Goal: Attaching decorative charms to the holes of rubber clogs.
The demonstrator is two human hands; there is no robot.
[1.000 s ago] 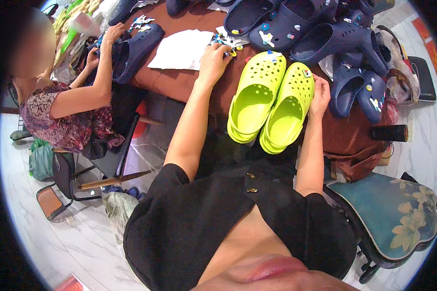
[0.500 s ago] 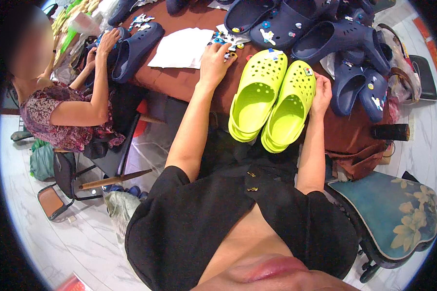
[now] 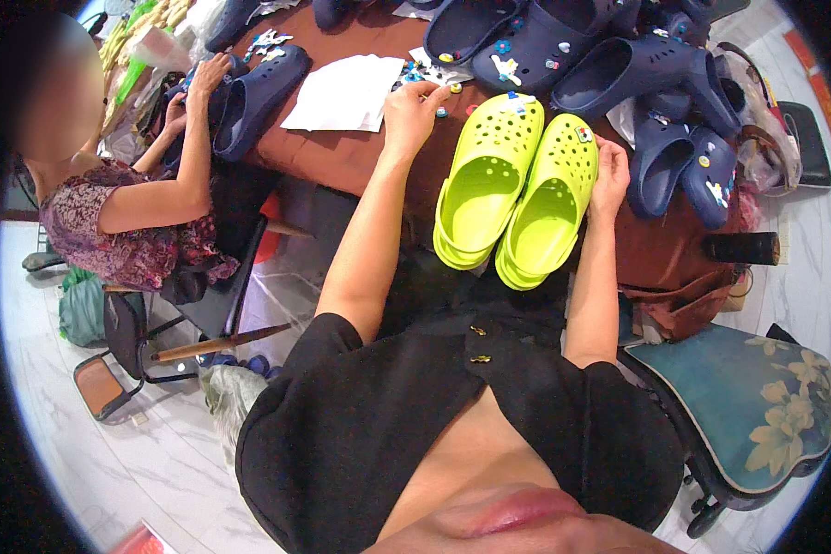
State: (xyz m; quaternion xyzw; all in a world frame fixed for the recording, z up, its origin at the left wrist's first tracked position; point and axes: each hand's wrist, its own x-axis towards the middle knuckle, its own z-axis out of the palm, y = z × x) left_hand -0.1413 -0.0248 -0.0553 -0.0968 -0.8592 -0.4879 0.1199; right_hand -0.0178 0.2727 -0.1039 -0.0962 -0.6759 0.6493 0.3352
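Lime-green foam clogs (image 3: 517,189) lie side by side under my hands, soles down, heels toward me and hanging a little over the worktop's near edge, toes pointing away; their long axes run from me up and slightly to the right. My right hand (image 3: 609,175) rests against the outer side of the right clog, fingers curled on its rim. My left hand (image 3: 414,103) reaches farther out, fingers bent down into a scatter of small coloured shoe charms (image 3: 431,74) just beyond the left clog's toe; whether it grips one I cannot tell.

Reddish-brown cloth covers the worktop (image 3: 342,157). A white paper sheet (image 3: 342,92) lies flat just left of my left hand. Navy clogs (image 3: 563,55) crowd the far side and the right, several already dotted with charms. At the left another person's hands (image 3: 203,78) hold a navy clog (image 3: 254,97). A dark cylinder (image 3: 743,247) lies on its side at the worktop's right edge.

Pale marble tile (image 3: 111,462) makes the floor. A chair with a teal flowered cushion (image 3: 757,406) stands at my right.
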